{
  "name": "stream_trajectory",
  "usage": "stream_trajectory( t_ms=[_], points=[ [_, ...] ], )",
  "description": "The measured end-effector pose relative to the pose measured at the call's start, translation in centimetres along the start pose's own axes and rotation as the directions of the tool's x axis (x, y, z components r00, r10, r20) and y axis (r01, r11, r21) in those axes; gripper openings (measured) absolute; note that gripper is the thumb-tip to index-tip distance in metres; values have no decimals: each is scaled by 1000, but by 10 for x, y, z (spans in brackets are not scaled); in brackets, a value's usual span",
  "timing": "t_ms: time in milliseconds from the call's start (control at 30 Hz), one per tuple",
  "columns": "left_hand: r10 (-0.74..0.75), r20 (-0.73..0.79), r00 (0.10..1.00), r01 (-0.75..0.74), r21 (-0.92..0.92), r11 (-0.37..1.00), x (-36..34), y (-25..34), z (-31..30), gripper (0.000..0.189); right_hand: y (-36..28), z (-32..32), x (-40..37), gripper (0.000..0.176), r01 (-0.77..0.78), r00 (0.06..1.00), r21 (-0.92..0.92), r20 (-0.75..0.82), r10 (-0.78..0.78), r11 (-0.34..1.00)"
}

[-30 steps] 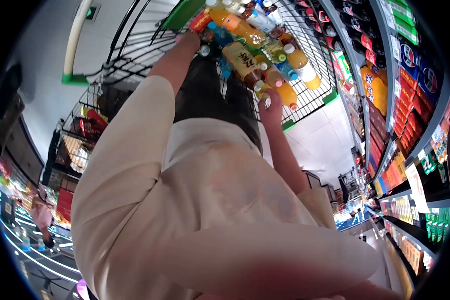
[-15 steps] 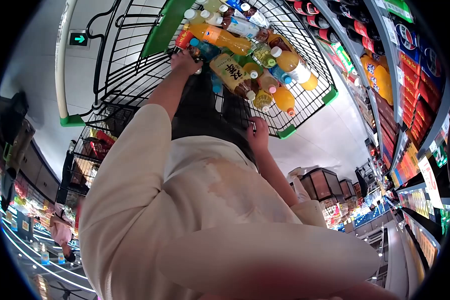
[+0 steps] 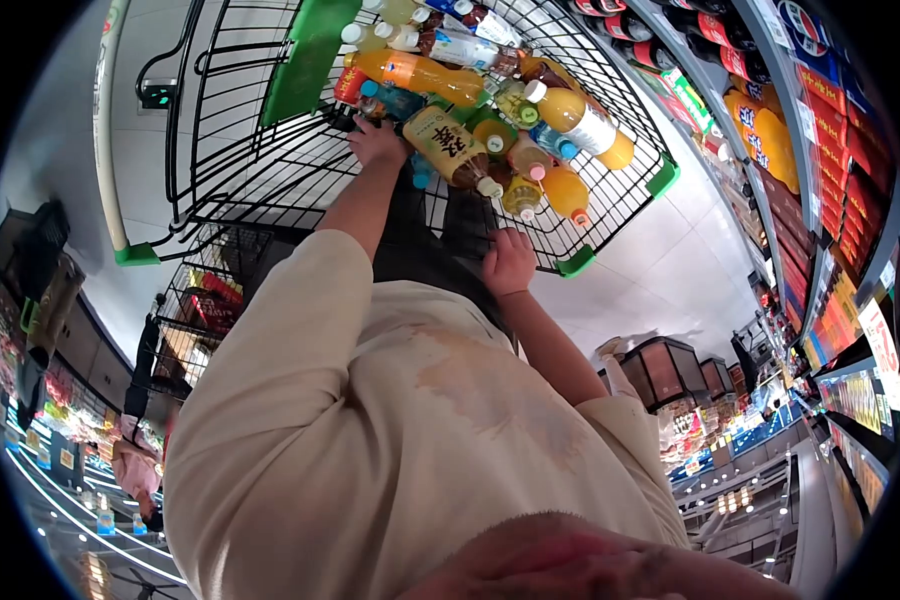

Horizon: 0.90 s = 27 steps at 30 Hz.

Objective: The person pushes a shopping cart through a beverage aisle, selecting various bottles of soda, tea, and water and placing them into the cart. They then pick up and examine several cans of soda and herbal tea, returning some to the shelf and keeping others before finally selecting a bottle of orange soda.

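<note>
My left hand [image 3: 378,143] reaches into the shopping cart [image 3: 270,160], over its near left part. Its fingers are curled around something dark that I cannot make out. Right beside it are a blue-capped bottle [image 3: 395,101] and a large labelled tea bottle [image 3: 440,142]. A red can [image 3: 349,86] lies just beyond the fingers. My right hand [image 3: 511,262] is at the cart's near edge, by my dark trousers. It holds nothing that I can see, its fingers loosely bent and a little apart. Large bottles of orange drink [image 3: 420,76] and a white-labelled juice bottle [image 3: 580,125] lie farther in.
Shelves of drinks run along the right, with cola bottles [image 3: 705,30], orange bottles [image 3: 760,135] and red packs [image 3: 840,150]. A green flap [image 3: 310,60] lies across the cart's left part. A person in pink [image 3: 135,468] is at the far left.
My left hand has shifted slightly down in the view, and the dark thing by its fingers is more covered. My right hand has turned slightly. The view of cart and shelves has shifted a little.
</note>
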<state>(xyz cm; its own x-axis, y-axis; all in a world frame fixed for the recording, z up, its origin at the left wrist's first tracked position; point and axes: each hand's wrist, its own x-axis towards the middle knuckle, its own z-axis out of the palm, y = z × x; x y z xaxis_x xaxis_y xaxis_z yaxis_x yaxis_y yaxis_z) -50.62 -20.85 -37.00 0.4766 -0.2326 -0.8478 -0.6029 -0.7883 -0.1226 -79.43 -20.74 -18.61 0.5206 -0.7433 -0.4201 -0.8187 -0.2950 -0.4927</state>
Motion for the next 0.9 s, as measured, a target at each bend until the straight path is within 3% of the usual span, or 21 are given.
stream_trajectory(
  t_ms=[133,233,367,500,700,800,900],
  points=[
    [-74,224,972,23,222,975,1,9,-27,97,-4,-6,0,23,-28,999,-4,39,28,1000],
    [-185,265,947,89,335,938,16,22,-30,96,-1,-7,2,23,-25,998,-18,57,26,1000],
    [-203,194,960,100,440,893,23,28,-23,95,-1,-15,3,22,-18,997,-4,78,18,1000],
    [-188,121,975,128,386,914,29,23,-9,97,0,-15,4,21,-26,996,-1,88,26,1000],
    [-257,227,939,171,338,926,61,18,-15,95,4,-17,4,21,-23,995,-3,95,23,1000],
    [-195,187,963,118,359,926,47,16,-17,106,5,-17,2,22,-18,995,-4,93,18,1000],
    [-155,227,961,70,344,936,23,21,-34,104,6,-18,0,22,-33,993,-15,113,35,999]
  ],
)
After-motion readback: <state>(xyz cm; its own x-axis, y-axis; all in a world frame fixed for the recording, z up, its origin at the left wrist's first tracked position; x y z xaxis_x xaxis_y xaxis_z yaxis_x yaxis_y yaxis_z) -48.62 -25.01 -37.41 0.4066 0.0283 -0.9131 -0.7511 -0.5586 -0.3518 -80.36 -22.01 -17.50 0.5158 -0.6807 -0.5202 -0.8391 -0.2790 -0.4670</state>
